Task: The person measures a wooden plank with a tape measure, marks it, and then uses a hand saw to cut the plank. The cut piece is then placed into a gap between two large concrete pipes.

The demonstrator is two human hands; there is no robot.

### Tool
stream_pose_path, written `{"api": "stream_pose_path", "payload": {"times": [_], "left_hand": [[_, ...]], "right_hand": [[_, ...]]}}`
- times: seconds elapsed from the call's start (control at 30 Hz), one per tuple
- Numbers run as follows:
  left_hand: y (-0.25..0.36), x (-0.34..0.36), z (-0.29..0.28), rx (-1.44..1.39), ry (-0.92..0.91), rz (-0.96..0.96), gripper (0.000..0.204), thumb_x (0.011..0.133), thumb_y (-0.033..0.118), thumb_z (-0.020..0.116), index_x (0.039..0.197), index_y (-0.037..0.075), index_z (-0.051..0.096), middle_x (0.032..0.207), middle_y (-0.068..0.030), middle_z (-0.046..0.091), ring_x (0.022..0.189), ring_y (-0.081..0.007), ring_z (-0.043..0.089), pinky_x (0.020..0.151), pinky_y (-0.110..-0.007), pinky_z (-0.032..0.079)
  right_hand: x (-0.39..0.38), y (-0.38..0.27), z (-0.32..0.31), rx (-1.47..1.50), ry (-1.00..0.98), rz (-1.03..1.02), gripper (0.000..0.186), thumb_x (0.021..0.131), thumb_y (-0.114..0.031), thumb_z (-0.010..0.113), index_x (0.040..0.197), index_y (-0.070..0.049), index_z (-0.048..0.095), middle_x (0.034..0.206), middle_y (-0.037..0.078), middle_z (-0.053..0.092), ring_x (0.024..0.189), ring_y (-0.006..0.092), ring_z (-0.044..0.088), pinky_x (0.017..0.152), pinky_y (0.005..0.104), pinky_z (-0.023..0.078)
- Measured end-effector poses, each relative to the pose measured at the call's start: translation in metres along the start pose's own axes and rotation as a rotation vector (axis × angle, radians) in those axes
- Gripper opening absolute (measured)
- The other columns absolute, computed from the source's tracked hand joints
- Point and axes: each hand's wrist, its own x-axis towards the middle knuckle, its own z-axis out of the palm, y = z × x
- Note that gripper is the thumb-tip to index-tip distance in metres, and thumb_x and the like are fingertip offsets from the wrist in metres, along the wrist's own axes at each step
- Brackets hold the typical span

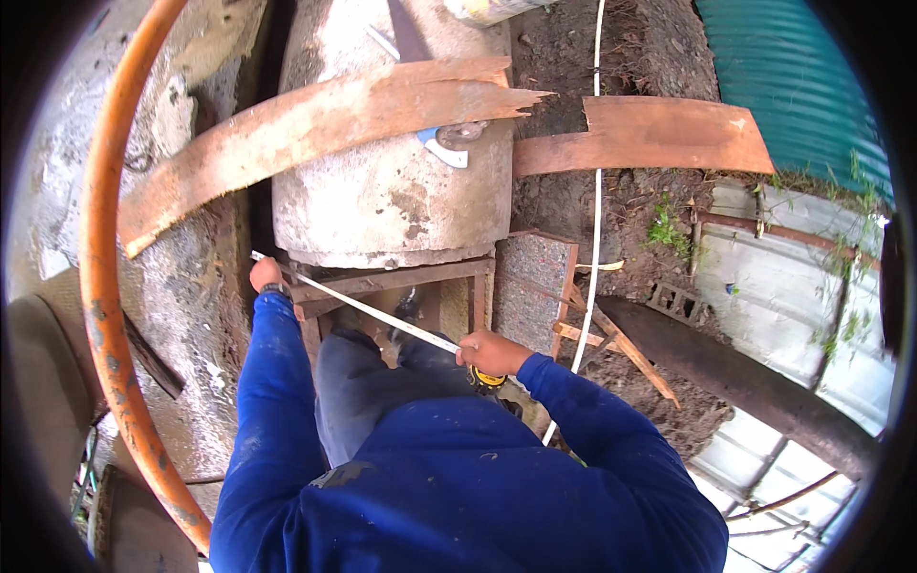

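A white tape blade (368,309) stretches between my two hands, slanting down to the right over a wooden frame (392,279). Near its free end, my left hand (267,274) is closed round the blade, beside the frame's left corner. My right hand (492,353) grips the tape measure, whose yellow and black case (487,380) shows just under the fingers. Just beyond the frame stands a large concrete cylinder (382,215). My legs (353,377) show below the blade, at the frame's near side.
Two broken boards, one long (315,124) and one short (659,138), lie across the far side. A blue-and-white tool (441,148) rests on the concrete. An orange pipe (100,258) curves at left; a white hose (597,220) runs at right, near a hollow block (678,304).
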Motion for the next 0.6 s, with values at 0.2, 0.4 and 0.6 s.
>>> {"api": "stream_pose_path", "payload": {"times": [0.2,0.4,0.6], "left_hand": [[0.045,-0.004,-0.072,-1.169,0.180,-0.337,0.021,0.094,0.009,0.060,0.095,0.005,0.080,0.092,-0.0154,0.075,0.084,-0.0312,0.073,0.078,-0.044,0.059],[0.190,-0.101,-0.253,-1.502,0.006,-0.274,0.021,0.099,0.009,0.059,0.104,-0.002,0.076,0.084,-0.0047,0.062,0.066,-0.0152,0.057,0.057,-0.035,0.046],[0.314,-0.207,-0.286,-1.347,-0.131,-0.058,0.014,0.099,0.015,0.068,0.096,0.003,0.074,0.072,-0.0002,0.057,0.066,-0.0108,0.053,0.059,-0.032,0.045]], "right_hand": [[0.000,0.021,-0.014,0.071,0.008,-0.162,0.030,0.103,-0.023,0.056,0.098,-0.002,0.077,0.093,0.011,0.076,0.089,0.0226,0.072,0.085,0.0375,0.055],[0.005,0.040,-0.030,0.282,-0.023,-0.298,0.035,0.109,-0.027,0.058,0.098,0.001,0.076,0.087,0.007,0.075,0.082,0.0144,0.069,0.079,0.0315,0.054],[-0.008,0.071,-0.084,0.324,-0.050,-0.466,0.032,0.109,-0.023,0.058,0.099,0.002,0.075,0.088,0.007,0.074,0.081,0.0127,0.069,0.079,0.0281,0.054]]}}
